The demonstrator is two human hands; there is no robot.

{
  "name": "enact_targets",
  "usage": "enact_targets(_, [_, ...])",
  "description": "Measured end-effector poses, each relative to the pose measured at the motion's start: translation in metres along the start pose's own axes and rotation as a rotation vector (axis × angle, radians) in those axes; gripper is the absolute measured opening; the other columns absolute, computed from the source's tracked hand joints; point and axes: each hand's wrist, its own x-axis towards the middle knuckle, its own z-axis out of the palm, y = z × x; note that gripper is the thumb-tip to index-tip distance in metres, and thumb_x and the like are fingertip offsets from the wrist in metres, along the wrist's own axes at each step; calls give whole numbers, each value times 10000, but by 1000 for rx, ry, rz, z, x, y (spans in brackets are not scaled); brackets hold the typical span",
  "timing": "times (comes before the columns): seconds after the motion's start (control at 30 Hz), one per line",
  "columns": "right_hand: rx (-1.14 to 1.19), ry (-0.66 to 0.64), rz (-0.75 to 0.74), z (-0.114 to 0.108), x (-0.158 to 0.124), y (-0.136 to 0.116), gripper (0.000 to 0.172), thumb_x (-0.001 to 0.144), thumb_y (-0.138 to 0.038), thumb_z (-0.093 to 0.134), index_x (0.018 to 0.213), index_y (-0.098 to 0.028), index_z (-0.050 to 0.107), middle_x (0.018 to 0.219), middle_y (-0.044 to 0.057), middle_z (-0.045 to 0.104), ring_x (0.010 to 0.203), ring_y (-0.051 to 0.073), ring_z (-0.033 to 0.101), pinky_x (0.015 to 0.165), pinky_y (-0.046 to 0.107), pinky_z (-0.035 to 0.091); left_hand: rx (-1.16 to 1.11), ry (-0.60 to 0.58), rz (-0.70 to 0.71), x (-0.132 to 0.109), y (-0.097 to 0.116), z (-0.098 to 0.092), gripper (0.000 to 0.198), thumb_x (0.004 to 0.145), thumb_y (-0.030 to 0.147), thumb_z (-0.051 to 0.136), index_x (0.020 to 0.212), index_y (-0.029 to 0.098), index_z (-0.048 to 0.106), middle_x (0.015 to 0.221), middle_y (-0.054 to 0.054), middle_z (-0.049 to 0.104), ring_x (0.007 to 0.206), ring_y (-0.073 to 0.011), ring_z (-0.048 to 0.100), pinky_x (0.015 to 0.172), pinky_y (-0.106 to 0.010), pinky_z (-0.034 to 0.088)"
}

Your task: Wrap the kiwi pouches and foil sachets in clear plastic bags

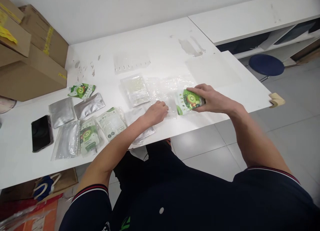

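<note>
In my right hand (211,99) is a green and white pouch printed with kiwi fruit (190,100), gripped at its right end between thumb and fingers. Beneath and left of it a clear plastic bag (172,84) lies spread on the table. My left hand (157,112) is closed, fingers curled at the near left edge of that bag; the fingertips are partly hidden. Just beyond my left hand rests a silvery clear-fronted packet (135,90). Another silvery packet (143,136) lies partly under my left wrist.
To the left are a kiwi pouch in clear wrap (89,136), a printed packet (111,124), silver pouches (61,112), a crumpled green pouch (82,90) and a black phone (41,132). Cardboard boxes (42,64) stand at the back left. A foam guard (276,100) covers the table's right corner.
</note>
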Motion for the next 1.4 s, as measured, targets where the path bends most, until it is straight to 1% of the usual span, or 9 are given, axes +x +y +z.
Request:
enact_targets(0.17, [-118,-166,10,38,20,25,849,745,-756,594,1502,-426,395,1516,63,418,1345,464,344,1042,669,358,63,-59,-51,2,4,1,233,917,279,624,1094,127,634,1199,-147,629,1131,-289,583,949,-394,522])
enact_targets(0.3, [-126,-96,20,58,10,34,772,825,-785,456,1511,-444,366,1603,25,304,1428,442,257,1101,662,292,44,-87,-41,5,-6,-4,474,888,387,668,1283,143,573,1430,-164,523,1367,-366,427,1129,-495,388])
enact_targets(0.47, [-163,-66,-2,62,3,29,728,858,-789,374,1488,-425,413,1613,38,286,1439,422,255,1110,651,290,-53,-165,-83,53,-38,-24,501,920,504,590,1358,266,538,1529,-78,448,1461,-380,285,1167,-659,182])
enact_targets(0.63, [-187,-71,7,61,5,28,750,854,-805,338,1495,-421,398,1610,51,287,1442,422,253,1106,645,303,-155,322,-263,111,-64,-59,431,949,433,552,1352,285,516,1552,-92,390,1476,-313,266,1167,-577,238])
enact_targets(0.7, [-192,-71,15,61,5,29,750,853,-806,334,1495,-424,396,1610,50,286,1446,412,253,1112,633,302,-185,361,-283,105,-54,-66,351,978,429,484,1272,257,571,1439,-104,510,1384,-285,411,1125,-515,332])
enact_targets(0.9, [-197,-28,12,65,6,26,714,860,-791,350,1480,-443,417,1603,46,300,1426,412,283,1099,639,311,48,-197,-102,11,20,-32,360,899,441,600,1140,174,597,1115,-131,636,964,-264,610,779,-379,518])
enact_targets(1.13, [-193,34,45,76,11,15,689,899,-736,356,1480,-375,445,1593,87,296,1449,422,240,1134,638,261,419,75,31,-2,37,24,445,933,49,330,1327,114,524,1291,-239,592,956,-277,644,794,-421,477])
enact_targets(1.3, [-15,-16,-10,61,-7,18,938,759,-759,604,1541,-321,331,1641,110,176,1497,416,150,1167,605,276,414,41,80,8,28,11,444,916,-8,280,1202,52,614,1249,-216,639,901,-237,648,658,-332,456])
enact_targets(1.4, [132,138,-33,57,-26,14,773,835,-641,615,1502,-320,392,1596,103,307,1463,339,306,1149,548,362,285,48,-8,2,23,-10,398,901,-16,337,1108,120,649,1086,-132,705,884,-212,639,631,-294,433])
